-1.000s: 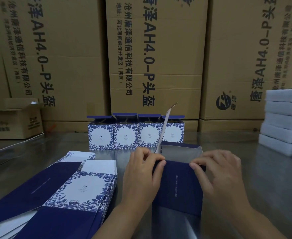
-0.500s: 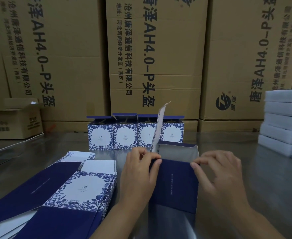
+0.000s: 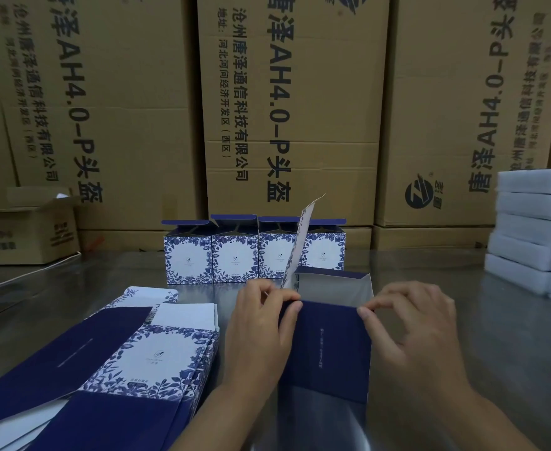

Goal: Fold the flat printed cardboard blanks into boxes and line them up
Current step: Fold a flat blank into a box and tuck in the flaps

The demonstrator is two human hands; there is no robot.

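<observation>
A half-formed box [image 3: 327, 346] with a dark blue side panel stands on the steel table in front of me, its top open and one floral flap sticking up. My left hand [image 3: 261, 327] pinches its upper left corner at the base of that flap. My right hand [image 3: 410, 323] pinches the upper right corner. A stack of flat blue-and-white floral blanks [image 3: 104, 362] lies to the left. A row of several folded floral boxes [image 3: 254, 255] stands at the back, their lids up.
Tall brown shipping cartons [image 3: 293, 109] wall off the back of the steel table [image 3: 495, 336]. A small open carton [image 3: 26, 226] sits at back left. Stacked white foam pieces [image 3: 534, 229] fill the right edge.
The box has drawn slightly closer to me and squared up between my hands. The raised flap has tilted a little more upright. Both hands keep their hold on the top corners.
</observation>
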